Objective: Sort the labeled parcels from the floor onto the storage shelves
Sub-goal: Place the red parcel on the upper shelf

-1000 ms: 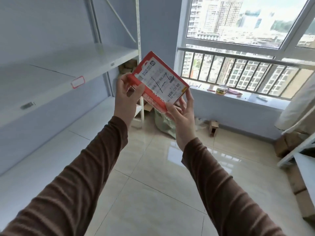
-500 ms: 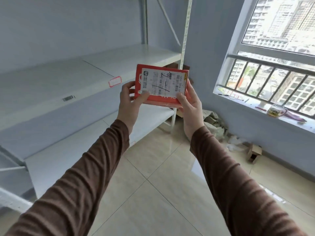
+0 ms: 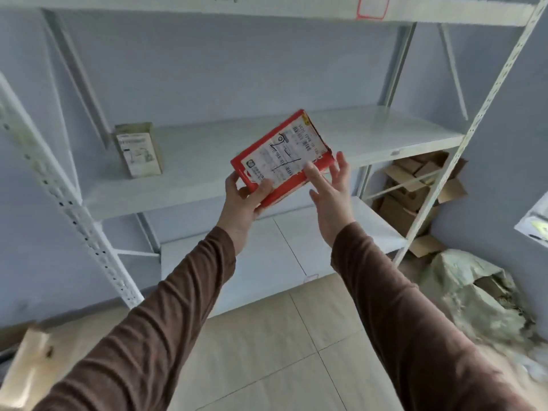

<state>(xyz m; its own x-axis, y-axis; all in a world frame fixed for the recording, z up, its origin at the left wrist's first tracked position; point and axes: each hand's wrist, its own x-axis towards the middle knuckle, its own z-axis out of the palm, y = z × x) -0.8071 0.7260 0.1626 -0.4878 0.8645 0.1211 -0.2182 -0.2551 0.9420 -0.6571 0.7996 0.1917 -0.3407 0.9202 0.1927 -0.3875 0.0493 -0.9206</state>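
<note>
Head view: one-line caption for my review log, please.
Left hand holds a red labelled parcel before a white shelf bearing one small box; right hand open beside it.

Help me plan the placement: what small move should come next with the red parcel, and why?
Probably carry the red parcel forward and set it on the middle shelf. The left hand alone grips it, the right hand has opened beside it, and it already hangs in front of that shelf, where bare space lies right of the small box.
</note>
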